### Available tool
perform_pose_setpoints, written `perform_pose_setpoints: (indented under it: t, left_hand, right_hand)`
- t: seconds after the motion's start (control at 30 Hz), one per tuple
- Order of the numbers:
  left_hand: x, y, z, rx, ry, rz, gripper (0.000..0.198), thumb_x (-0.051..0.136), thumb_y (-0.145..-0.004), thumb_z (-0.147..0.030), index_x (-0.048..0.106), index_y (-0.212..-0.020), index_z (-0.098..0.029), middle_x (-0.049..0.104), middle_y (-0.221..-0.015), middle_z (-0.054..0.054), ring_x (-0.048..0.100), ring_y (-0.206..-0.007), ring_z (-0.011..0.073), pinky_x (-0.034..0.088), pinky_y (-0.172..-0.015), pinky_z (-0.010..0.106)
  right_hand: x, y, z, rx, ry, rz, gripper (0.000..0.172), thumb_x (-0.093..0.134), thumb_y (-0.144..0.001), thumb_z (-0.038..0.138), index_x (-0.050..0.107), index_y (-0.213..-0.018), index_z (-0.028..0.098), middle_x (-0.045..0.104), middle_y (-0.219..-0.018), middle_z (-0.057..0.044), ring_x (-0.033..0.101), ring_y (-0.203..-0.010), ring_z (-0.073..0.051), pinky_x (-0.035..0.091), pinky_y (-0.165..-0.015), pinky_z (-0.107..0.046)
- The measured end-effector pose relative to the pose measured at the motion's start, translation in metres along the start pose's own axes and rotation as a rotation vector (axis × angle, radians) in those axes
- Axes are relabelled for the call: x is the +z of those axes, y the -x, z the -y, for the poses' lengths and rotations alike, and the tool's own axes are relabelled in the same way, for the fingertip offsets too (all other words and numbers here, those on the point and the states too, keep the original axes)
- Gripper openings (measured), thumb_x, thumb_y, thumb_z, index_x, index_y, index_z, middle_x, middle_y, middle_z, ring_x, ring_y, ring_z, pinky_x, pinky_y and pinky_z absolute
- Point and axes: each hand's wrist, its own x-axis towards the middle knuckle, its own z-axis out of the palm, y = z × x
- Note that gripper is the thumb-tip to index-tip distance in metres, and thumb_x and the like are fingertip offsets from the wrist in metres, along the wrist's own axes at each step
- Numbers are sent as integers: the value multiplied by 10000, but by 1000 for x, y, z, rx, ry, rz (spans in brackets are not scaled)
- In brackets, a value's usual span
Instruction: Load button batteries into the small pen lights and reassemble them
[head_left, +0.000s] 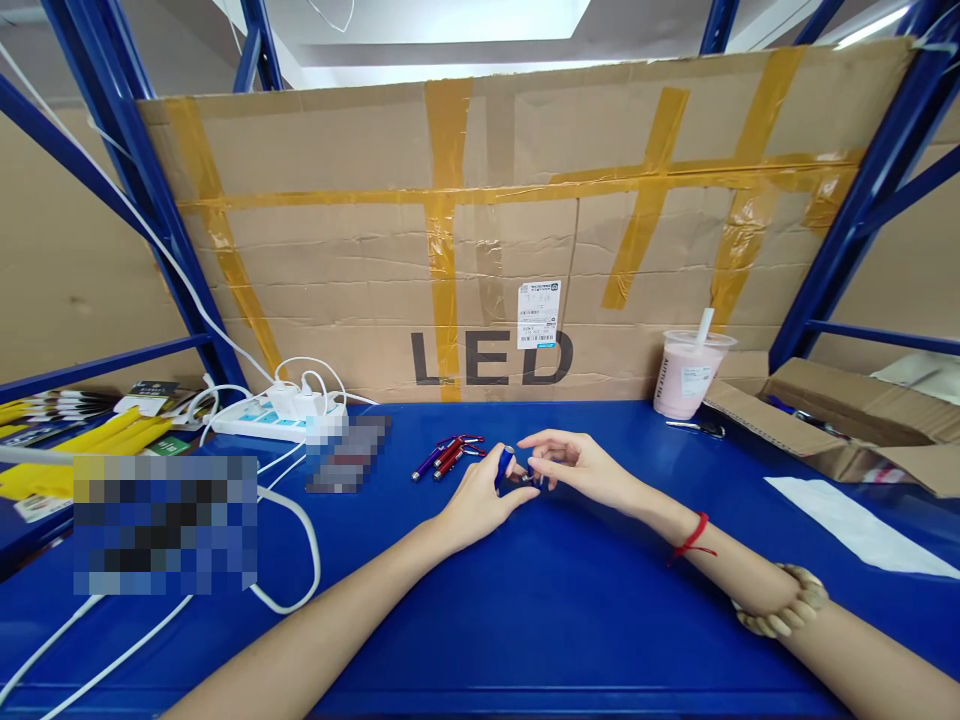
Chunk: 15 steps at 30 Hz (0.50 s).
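My left hand (480, 495) is closed round a small blue keychain flashlight (504, 468), held upright over the blue table (525, 600). My right hand (577, 468) reaches in from the right, its fingertips pinching at the flashlight's lower end, where a small metal part shows. Just left of the hands lies a small pile of red, blue and purple keychain flashlights (446, 457) on the table.
A taped cardboard sheet marked LED (495, 240) stands as the back wall. A pink drink cup with a straw (690, 375) and an open cardboard box (847, 420) sit at the right. A white power strip (277, 415) with cables lies at the left, yellow packets (112, 440) beyond it.
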Motion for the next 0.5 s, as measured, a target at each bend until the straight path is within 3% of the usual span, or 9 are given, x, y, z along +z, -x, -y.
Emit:
perform_pose_setpoints:
  t: [0.13,0.3,0.5]
  left_hand:
    - [1,-1,4,20,-3,-28,188,574,-784,-301,422,-775,-190,611,-791,-2,547,-684,151,401,-617,256]
    - [1,-2,5,43,24,-13,178,525,-810,-285,382,-755,-195,628,-814,12,574,-749,168,409,-658,266]
    - [3,-3,8,56,15,-41,221,493,-827,-288,319,-723,-200,609,-816,24,572,-794,180,404,-728,289]
  right_hand:
    - [1,1,1,11,-13,5,461,640,-735,445,581,-1065,128,590,-780,-29,551,-591,-61,481,-556,-191]
    - [2,1,4,18,-2,0,450,672,-696,451,611,-993,118,585,-707,-14,547,-570,-63,470,-547,-189]
    - [4,0,2,11,60,11,450,621,-729,493,642,-950,103,625,-757,-50,518,-561,-57,442,-515,-183]
